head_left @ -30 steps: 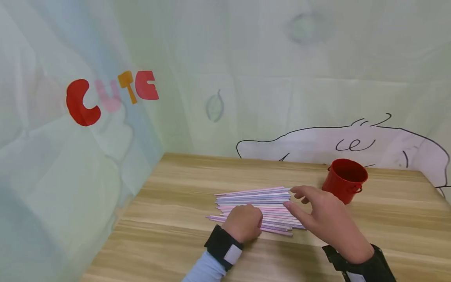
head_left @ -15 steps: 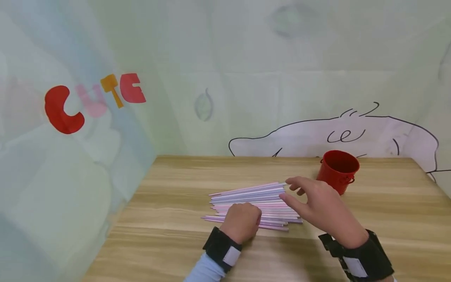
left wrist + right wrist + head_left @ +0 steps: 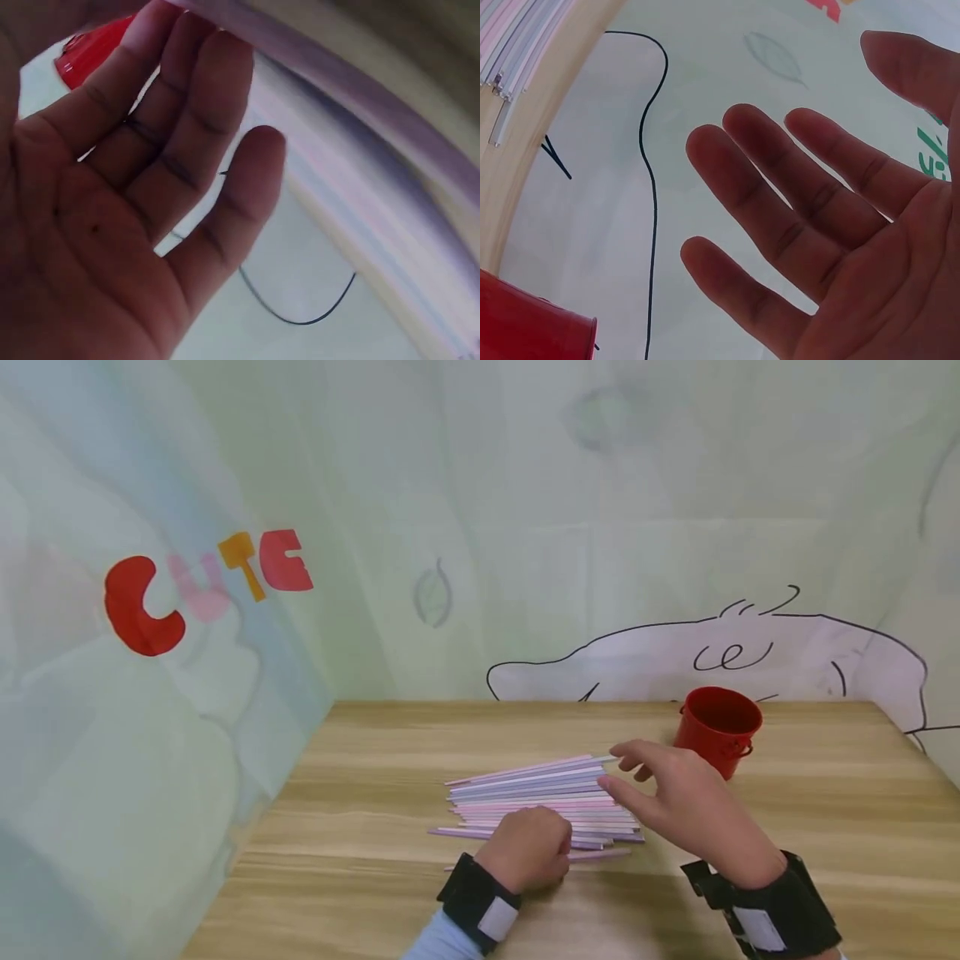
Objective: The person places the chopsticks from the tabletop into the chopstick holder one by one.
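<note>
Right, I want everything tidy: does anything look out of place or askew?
One purple stick sits apart from the other sticks, on their near side at the left hand, breaking their close grouping. Nothing looks spilled; the red bucket stands upright.

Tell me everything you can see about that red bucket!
The bucket is shiny red, perhaps painted metal, round, and narrows from its rim toward its base. Small loops stick out at its sides. It stands upright on the wood-grained table, near the back edge, toward the right. Its open top shows a dark red inside, but the bottom is hidden. The right hand is in front of it, with its fingers apart from the bucket.
</note>
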A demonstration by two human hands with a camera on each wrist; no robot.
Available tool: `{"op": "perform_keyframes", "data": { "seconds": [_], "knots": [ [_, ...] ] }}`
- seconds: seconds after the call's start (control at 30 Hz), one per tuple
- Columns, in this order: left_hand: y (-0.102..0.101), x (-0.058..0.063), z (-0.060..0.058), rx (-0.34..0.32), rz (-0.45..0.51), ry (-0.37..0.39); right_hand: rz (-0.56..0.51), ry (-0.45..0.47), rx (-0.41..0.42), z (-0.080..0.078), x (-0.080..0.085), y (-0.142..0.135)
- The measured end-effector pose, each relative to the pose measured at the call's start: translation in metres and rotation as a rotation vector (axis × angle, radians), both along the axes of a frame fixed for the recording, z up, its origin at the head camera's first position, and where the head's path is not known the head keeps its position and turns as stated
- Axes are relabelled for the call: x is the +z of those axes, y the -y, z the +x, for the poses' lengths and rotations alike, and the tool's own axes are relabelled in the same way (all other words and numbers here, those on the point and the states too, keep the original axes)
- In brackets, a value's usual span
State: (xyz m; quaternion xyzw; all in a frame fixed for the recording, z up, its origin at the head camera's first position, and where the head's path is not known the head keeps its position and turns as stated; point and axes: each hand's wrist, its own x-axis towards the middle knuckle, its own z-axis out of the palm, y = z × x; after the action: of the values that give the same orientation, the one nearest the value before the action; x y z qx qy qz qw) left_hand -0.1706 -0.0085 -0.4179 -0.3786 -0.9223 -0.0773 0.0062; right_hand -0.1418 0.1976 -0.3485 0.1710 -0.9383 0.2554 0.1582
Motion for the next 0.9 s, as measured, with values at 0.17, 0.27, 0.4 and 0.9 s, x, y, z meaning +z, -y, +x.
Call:
{"op": "perform_keyframes", "data": {
  "seconds": [0.17,0.27,0.4,0.9],
  "knots": [
    [-0.002,0.010,0.002,-0.045,0.113,-0.057,-0.010,-0.044,-0.034,0.002,-0.002,-0.005],
    [-0.002,0.022,0.003,-0.081,0.222,-0.126,-0.078,-0.185,-0.084,0.002,0.000,-0.007],
    [-0.003,0.037,0.005,-0.114,0.387,-0.195,-0.251,-0.351,-0.139,0.006,0.005,-0.009],
    [-0.001,0.049,0.009,-0.147,0.717,-0.270,-0.465,-0.057,0.158,0.015,0.015,0.014]
  ]
}}
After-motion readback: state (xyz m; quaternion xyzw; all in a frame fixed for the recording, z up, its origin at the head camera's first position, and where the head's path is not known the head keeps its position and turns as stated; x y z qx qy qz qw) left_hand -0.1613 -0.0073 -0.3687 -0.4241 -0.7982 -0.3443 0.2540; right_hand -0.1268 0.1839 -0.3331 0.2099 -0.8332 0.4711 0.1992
